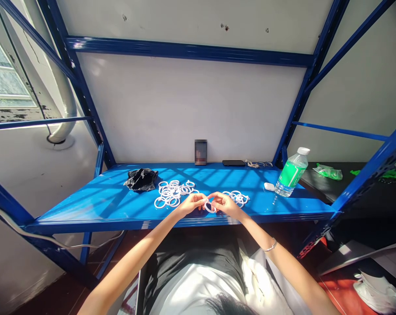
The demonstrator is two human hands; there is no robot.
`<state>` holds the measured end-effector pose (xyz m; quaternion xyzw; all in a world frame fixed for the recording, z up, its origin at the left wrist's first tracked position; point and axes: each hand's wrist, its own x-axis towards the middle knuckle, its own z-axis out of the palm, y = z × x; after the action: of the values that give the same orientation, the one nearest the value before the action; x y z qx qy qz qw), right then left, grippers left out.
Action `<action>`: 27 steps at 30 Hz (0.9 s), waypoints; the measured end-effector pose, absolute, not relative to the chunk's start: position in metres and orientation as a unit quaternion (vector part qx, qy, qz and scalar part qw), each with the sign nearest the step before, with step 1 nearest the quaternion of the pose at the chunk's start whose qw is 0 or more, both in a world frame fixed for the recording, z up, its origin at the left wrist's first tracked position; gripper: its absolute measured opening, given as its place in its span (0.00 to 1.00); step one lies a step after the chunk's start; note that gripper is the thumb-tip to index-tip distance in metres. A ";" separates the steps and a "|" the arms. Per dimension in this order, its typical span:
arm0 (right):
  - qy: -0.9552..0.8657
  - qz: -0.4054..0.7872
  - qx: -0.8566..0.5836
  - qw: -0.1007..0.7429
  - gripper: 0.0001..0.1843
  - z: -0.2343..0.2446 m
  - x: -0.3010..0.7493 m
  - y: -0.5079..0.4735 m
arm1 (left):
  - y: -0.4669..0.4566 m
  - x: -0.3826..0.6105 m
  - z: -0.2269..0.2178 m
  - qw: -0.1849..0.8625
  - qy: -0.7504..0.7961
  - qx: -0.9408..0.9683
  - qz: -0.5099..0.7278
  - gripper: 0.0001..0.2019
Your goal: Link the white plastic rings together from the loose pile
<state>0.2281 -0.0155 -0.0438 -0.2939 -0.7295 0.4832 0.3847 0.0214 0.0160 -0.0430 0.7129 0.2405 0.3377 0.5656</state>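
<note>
The left hand (193, 204) and right hand (224, 203) pinch 1 white ring (210, 208) in closed fingers at the front edge of the blue worktop (102, 202), between a big heap of rings (172, 193) seemingly left to handle and a smaller heap (237, 197) seemingly done.

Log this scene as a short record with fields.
surface: blue shelf
left hand: pinches white ring
right hand: pinches the same ring
left of hands: larger ring pile, black bag
right of hands: smaller ring pile, water bottle
at back wall: upright phone
</note>
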 end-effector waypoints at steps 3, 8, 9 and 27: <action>-0.728 0.485 -0.301 0.380 0.18 -0.044 0.228 -0.014 | 0.016 0.023 -0.044 0.560 0.251 0.712 0.342 0.23; -0.719 0.451 -0.326 0.416 0.18 -0.049 0.228 -0.008 | 0.018 0.026 -0.047 0.552 0.255 0.712 0.350 0.26; -0.716 0.441 -0.331 0.428 0.18 -0.050 0.228 -0.006 | 0.018 0.026 -0.047 0.551 0.255 0.714 0.349 0.27; -0.745 0.344 -0.387 0.420 0.15 -0.061 0.223 -0.008 | 0.012 0.027 -0.047 0.512 0.283 0.746 0.319 0.23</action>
<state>0.2233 -0.0075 -0.0606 -0.3868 -0.7451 0.3444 0.4201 0.0271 0.0118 -0.0469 0.7459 0.2828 0.3189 0.5119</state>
